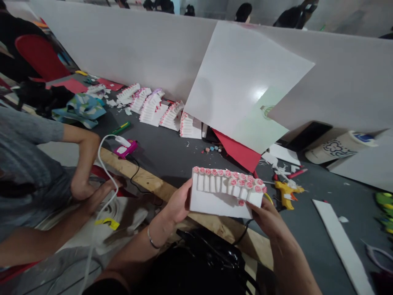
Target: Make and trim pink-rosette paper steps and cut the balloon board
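Observation:
Between my two hands, just over the table's front edge, is a white foam board piece (215,203) with a row of short white rolls tipped in red and pink. More rolls are stacked at its right end, and one red-tipped roll (241,203) sits lower on the board. My left hand (179,203) grips the board's left edge. At the right end, my right hand (267,215) is closed round the lower corner; some of its fingers are hidden behind the board. A yellow glue gun (287,194) lies on the table just beyond my right hand.
Several similar roll-covered pieces (150,107) stand along the white partition (123,49). A large white sheet (242,82) leans there, with a red sheet (238,151) below. A white cup (337,148) and foam strip (340,246) are right. A seated person's arm (84,155) and a pink power adapter (125,149) are left.

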Tool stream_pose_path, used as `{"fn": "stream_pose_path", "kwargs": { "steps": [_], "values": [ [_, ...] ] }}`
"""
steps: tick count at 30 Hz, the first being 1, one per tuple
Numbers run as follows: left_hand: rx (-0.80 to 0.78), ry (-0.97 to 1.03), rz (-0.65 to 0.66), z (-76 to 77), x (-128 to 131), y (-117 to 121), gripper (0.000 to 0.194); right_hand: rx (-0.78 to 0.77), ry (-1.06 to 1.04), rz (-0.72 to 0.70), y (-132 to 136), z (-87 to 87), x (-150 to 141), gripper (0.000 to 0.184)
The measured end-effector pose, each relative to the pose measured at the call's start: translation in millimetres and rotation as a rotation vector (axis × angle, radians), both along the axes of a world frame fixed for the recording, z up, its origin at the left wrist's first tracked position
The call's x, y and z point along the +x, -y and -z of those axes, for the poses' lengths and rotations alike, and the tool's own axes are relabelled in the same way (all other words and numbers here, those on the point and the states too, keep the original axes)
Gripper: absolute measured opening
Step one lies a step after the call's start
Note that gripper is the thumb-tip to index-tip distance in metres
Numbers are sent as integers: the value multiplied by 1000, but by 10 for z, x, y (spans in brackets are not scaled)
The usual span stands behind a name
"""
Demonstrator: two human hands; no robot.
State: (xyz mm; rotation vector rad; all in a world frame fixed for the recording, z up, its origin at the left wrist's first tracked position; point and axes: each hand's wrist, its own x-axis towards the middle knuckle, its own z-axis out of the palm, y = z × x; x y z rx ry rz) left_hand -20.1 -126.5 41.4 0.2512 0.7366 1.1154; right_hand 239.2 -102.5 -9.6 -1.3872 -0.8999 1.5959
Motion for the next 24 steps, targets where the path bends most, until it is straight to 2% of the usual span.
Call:
{"fn": "stream_pose_path", "kwargs": {
  "steps": [12,19,24],
  "values": [
    [-59,37,70,-14,4,-2,39,-47,19,-1,-25,32,69,42],
    [-31,187,90,-80,1,0,38,-53,47,29,-40,-89,22,39],
    [-19,158,113,-54,-17,4,42,-40,88,-19,-72,-215,-41,34]
  ]
}}
